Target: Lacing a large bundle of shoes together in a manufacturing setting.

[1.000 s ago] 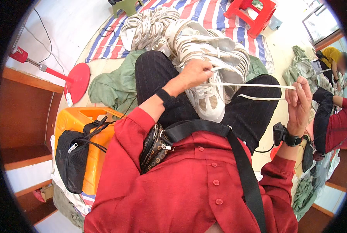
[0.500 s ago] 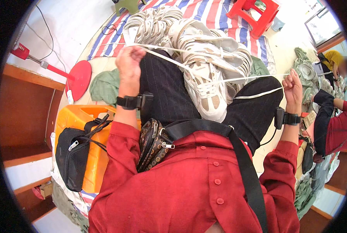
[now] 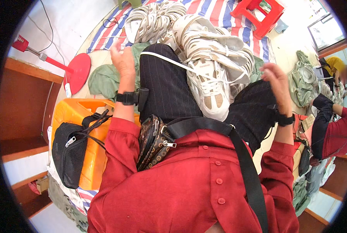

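Observation:
A white and beige sneaker sits between my knees, toe toward me, with its white shoelace trailing over my left thigh. Another stretch of lace runs off the shoe's right side. My left hand is raised beyond the left knee, fingers apart, and no lace shows in it. Above my right knee my right hand is lifted, its fingers loosely stretched and a little blurred; I see nothing held there. Behind the laced shoe lies a heap of similar sneaker uppers, with a second bundle to its left.
An orange plastic stool with a black pouch stands at my left, near a red round stand base. A red stool is on the striped sheet. Another person sits at the right.
Both hands have let go of the lace they held taut. The left lace end has dropped onto my thigh. My right hand has moved inward, toward the shoe.

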The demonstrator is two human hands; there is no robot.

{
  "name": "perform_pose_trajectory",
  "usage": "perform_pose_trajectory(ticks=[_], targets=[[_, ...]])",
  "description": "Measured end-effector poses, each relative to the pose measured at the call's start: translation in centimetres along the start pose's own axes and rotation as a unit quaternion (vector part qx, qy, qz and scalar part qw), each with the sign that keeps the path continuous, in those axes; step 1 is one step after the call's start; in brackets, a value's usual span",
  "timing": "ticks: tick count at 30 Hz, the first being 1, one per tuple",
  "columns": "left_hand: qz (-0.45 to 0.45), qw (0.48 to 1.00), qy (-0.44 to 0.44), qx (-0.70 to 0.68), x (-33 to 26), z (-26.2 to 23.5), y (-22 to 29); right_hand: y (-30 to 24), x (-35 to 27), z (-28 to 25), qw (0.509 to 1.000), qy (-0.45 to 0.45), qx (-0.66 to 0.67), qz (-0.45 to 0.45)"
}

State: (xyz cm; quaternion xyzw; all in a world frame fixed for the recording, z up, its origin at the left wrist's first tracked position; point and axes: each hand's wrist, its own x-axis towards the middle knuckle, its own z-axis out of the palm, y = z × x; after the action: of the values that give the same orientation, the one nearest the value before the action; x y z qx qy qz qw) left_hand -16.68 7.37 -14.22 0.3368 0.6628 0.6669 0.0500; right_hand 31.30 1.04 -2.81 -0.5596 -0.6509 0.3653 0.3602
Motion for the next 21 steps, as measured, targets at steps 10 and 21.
perform_pose_trajectory(ticks=[10,21], targets=[[0.359,0.808,-0.46,0.088,-9.7,1.5,10.3,-1.8,-2.4,10.1,0.928,-0.104,-0.3,-0.195],[0.38,0.723,-0.546,0.185,-10.3,1.6,9.2,-0.2,-2.2,10.2,0.931,-0.092,-0.329,-0.126]])
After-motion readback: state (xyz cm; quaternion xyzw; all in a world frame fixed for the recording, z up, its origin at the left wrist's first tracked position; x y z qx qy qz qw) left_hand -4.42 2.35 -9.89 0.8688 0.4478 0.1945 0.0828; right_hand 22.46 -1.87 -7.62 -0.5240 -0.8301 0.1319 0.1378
